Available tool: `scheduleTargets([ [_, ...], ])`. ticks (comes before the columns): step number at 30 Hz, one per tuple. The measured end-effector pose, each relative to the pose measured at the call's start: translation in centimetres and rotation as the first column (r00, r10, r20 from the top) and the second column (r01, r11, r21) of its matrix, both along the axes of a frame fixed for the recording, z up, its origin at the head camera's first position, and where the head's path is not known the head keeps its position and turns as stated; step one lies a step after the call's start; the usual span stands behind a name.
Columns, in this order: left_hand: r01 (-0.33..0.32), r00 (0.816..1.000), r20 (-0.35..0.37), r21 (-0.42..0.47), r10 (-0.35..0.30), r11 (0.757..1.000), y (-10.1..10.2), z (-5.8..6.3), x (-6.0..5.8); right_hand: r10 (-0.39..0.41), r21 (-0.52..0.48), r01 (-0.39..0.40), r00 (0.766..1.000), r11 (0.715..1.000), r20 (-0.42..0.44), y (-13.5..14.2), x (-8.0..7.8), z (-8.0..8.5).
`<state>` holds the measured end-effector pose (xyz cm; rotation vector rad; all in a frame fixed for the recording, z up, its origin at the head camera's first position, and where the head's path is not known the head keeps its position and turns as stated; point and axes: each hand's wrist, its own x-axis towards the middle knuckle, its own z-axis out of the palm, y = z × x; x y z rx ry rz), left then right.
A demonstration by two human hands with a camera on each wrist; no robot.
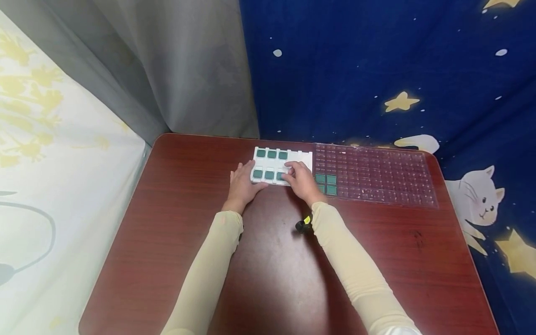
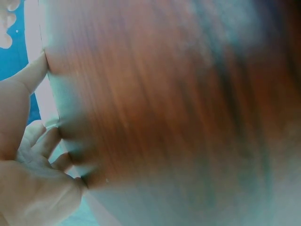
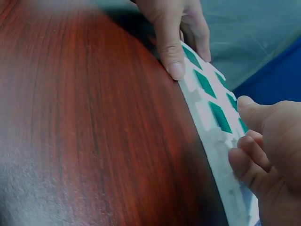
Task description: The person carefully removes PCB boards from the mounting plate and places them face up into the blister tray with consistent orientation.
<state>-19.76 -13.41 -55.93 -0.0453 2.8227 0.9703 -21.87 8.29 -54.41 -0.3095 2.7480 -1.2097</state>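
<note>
A white tray (image 1: 272, 164) with raised notches along its edges holds two rows of green square tiles (image 1: 257, 174), several in all. My left hand (image 1: 244, 184) holds its left end, thumb along the front edge and fingers at the left side. Over the front row's third tile is my right hand (image 1: 302, 180), thumb and index finger apart, thumb tip close by that tile. In the right wrist view, the tiles (image 3: 219, 117) lie flat in their slots, and no tile shows between the right fingertips (image 3: 239, 162).
Right of the white tray lies a clear gridded plastic sheet (image 1: 385, 174) with several green tiles (image 1: 331, 179) at its left end. A small black object with a yellow label (image 1: 303, 225) shows beside the right sleeve. Curtains (image 1: 201, 70) hang behind the brown table (image 1: 176, 223).
</note>
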Motion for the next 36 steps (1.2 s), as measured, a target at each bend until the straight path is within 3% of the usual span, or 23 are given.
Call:
scheduleTargets([
  [20,0.007,1.000,-0.009,-0.014,-0.008,1.000,-0.1,-0.3,0.0,0.006,0.054,-0.007,1.000,0.999,0.010,-0.4,0.1,-1.3],
  [36,0.005,1.000,-0.022,-0.015,-0.005,1.000,0.1,0.2,0.0,0.015,0.103,-0.017,1.000,0.995,0.027,-0.6,0.3,-0.6],
])
